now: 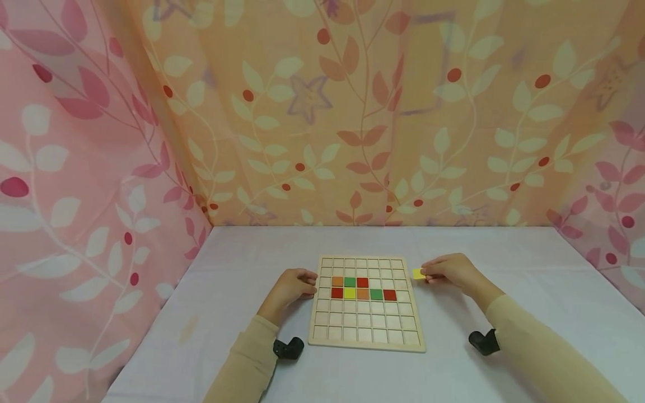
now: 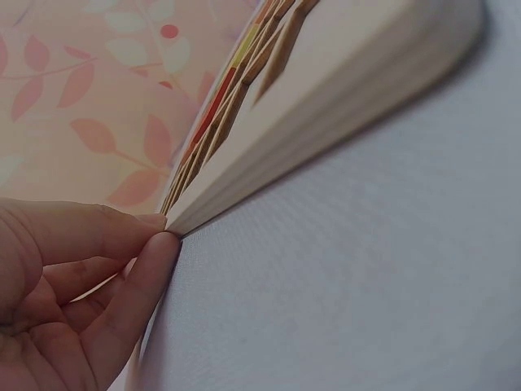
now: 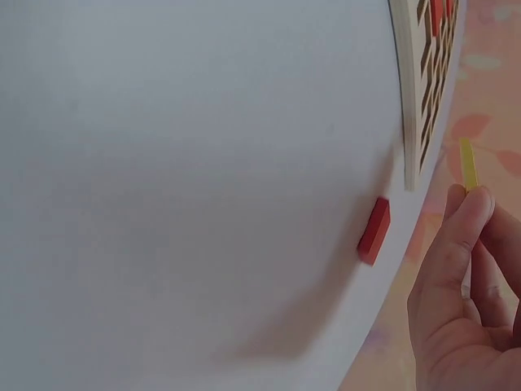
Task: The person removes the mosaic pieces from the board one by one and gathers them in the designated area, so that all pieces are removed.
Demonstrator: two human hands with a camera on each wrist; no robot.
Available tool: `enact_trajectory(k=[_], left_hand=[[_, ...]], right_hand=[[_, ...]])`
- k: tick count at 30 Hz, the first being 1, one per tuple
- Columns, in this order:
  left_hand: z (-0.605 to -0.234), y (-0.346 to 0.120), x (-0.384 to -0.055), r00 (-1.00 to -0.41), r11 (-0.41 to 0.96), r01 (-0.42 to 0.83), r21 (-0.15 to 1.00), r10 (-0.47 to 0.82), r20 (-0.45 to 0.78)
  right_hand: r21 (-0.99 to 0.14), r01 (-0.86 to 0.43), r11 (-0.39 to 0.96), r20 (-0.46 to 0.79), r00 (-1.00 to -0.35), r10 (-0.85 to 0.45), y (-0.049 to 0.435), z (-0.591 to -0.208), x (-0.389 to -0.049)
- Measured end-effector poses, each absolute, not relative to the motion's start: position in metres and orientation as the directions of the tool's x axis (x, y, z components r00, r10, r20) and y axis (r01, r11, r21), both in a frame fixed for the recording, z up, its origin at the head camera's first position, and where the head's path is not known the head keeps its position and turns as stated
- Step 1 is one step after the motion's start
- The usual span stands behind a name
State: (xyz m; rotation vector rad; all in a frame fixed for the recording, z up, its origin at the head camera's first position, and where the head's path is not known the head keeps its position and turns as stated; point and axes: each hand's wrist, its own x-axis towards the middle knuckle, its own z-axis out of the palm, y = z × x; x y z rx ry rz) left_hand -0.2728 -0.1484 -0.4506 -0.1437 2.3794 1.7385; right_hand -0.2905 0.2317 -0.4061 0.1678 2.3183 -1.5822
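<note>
A square wooden grid board (image 1: 365,342) lies flat on the white-covered table. Its inset cells hold several coloured tiles in two neighbouring rows: orange, green and red above; red, yellow (image 1: 350,294), orange, green and red below. My left hand (image 1: 294,284) touches the board's left edge with thumb and fingertips, as the left wrist view also shows. Just off the board's right edge, my right hand (image 1: 453,271) pinches a yellow tile (image 3: 467,163) between thumb and fingers, above the table. Beneath that hand, a red tile (image 3: 374,231) lies on the table beside the board.
The white tablecloth (image 1: 227,252) reaches back to a leaf-patterned curtain (image 1: 282,140). Pink patterned cloth (image 1: 75,224) hangs along the left, with more at the right. A black wrist device (image 1: 289,348) sits at the left cuff, another (image 1: 485,341) at the right.
</note>
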Motion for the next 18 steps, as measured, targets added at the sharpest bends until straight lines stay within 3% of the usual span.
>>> enact_trajectory(k=[18], left_hand=[[-0.45, -0.149, -0.273, -0.976, 0.297, -0.195, 0.935, 0.036, -0.215]], right_hand=[[-0.855, 0.355, 0.378, -0.39, -0.921, -0.017, 0.272, -0.407, -0.291]])
